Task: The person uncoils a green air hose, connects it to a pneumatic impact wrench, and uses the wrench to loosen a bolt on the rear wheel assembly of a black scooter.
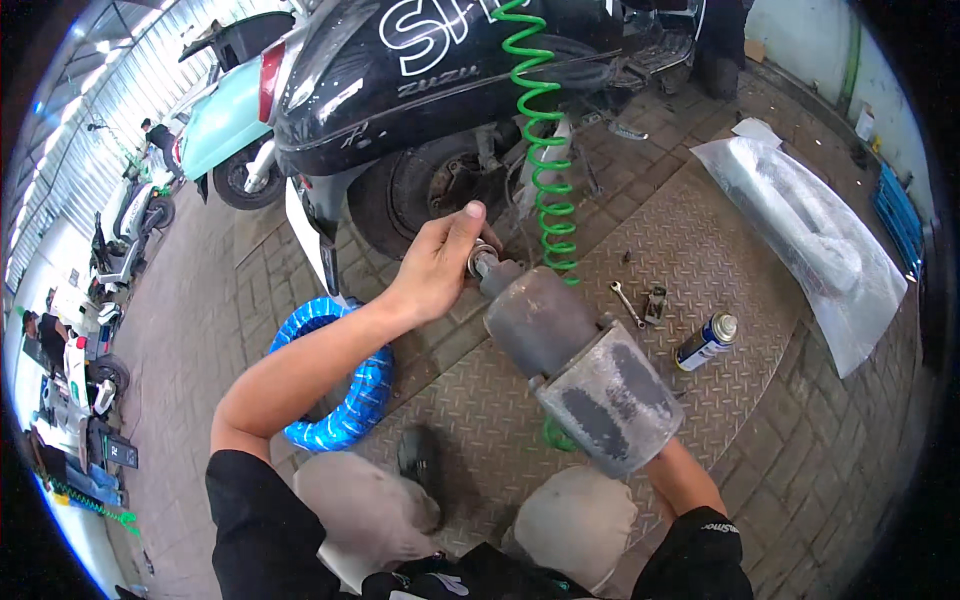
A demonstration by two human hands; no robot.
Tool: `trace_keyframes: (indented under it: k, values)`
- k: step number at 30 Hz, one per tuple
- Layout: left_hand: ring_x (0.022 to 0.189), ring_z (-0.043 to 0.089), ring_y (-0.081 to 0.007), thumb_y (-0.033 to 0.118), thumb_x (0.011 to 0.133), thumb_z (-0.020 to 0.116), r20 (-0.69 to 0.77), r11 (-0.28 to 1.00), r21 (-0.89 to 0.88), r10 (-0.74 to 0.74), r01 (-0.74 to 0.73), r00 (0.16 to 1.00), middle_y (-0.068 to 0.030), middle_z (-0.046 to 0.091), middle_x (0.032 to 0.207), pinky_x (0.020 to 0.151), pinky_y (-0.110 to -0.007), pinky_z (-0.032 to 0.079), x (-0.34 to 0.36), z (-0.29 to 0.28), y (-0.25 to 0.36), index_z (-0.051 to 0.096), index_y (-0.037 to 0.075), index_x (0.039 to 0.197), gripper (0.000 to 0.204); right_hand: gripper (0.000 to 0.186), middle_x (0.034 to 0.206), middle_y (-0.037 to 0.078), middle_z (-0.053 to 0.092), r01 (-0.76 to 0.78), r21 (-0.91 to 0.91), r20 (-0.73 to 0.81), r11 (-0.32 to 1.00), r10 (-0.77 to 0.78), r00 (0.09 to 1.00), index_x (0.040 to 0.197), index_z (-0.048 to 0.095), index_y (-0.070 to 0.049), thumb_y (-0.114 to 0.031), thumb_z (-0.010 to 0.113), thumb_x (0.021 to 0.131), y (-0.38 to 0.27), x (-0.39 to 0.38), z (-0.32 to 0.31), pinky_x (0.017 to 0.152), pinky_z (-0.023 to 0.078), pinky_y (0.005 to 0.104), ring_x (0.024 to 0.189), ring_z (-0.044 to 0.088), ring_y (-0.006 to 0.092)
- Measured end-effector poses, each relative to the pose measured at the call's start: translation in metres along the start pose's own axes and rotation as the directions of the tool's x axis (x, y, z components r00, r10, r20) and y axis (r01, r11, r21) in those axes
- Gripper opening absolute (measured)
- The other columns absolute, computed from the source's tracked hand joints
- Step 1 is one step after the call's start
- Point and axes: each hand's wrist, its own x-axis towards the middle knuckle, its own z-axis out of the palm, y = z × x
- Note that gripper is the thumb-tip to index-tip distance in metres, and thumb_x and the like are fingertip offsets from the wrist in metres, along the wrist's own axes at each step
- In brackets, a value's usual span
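In the head view, a heavy power tool (600,350) with a scuffed grey housing lies across the middle, above the ribbed metal plate (690,225), its narrow nose pointing toward the wheel (385,195) of a black scooter (450,100). The left hand (435,262) is curled around the ring-shaped metal end piece (482,258) at that nose, thumb raised along its upper side. The right forearm (690,478) passes behind the housing; the right hand is hidden there, so I cannot tell how its fingers are placed. Good handling here, I judge, calls for taking the weight at the rear and lining the end piece up straight with the nose, without tilting it. Any trigger is best left alone while the left fingers are wrapped so near the tip. The green coiled hose (548,140) hangs just beyond the nose and shows again under the housing, so slack should be held clear of the tip. The open-end wrench (628,304), small dark metal part (655,305) and spray can (708,341) lie or stand nearby on the plate; a careful swing would avoid knocking them.
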Motion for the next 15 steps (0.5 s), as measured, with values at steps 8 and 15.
trace_keyframes:
  k: [8, 15]
  values:
    - [0.059, 0.042, -0.0091, 0.045, 0.093, 0.032, 0.166, 0.960, 0.270, 0.028, -0.072, 0.986, -0.0024, 0.046, 0.056, 0.054, -0.030, 0.036, 0.029, 0.006, -0.037, 0.055, -0.002, 0.070, 0.056, 0.088, 0.123, 0.022, 0.042, 0.458, -0.862, 0.405, 0.218, -0.250, 0.880, 0.132, 0.029, -0.001, -0.029, 0.070, 0.059, -0.053, -0.004, -0.001, 0.089, 0.041, 0.0380, 0.108, 0.048, 0.0364]
    - [0.061, 0.040, -0.0129, 0.039, 0.094, 0.033, 0.485, 0.941, 0.337, -0.161, -0.014, 0.859, -0.0070, 0.047, 0.059, 0.057, -0.033, 0.038, 0.061, 0.021, -0.114, 0.054, -0.004, 0.077, 0.051, 0.101, 0.125, 0.021, 0.038, 0.132, -0.984, 0.144, 0.121, 0.097, 0.985, 0.138, 0.019, -0.011, -0.021, 0.070, 0.051, -0.048, 0.020, -0.018, 0.084, 0.044, 0.0414, 0.104, 0.048, 0.0395]
